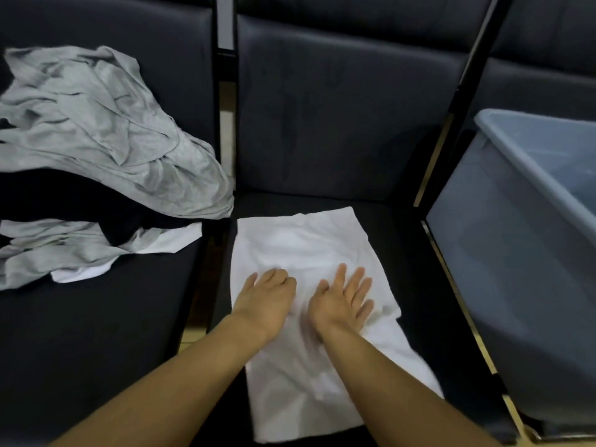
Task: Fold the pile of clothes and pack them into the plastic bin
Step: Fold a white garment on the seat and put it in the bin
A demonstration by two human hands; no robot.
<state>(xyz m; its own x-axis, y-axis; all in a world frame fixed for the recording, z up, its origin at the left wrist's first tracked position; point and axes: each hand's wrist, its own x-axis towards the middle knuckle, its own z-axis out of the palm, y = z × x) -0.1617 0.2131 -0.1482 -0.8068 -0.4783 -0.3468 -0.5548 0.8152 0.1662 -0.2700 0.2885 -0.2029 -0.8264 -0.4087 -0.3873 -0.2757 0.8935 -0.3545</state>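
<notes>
A white garment (pixel 303 250) lies folded into a long strip on the middle dark seat. My left hand (pixel 267 298) rests on its middle, fingers bent at the tips against the cloth. Beside it my right hand (pixel 345 301) presses flat on the garment with fingers spread. A pile of clothes (pixel 96 130) covers the left seat: grey cloth on top, black and white pieces under it. The blue-grey plastic bin (pixel 503 253) stands on the right seat, tilted in view, its inside mostly out of sight.
Dark padded chair backs (pixel 338 108) run along the rear. Black and gold chair frames (pixel 451 269) separate the seats, with gaps to the floor (pixel 225 130) between them. The front of the left seat (pixel 96 350) is bare dark cushion.
</notes>
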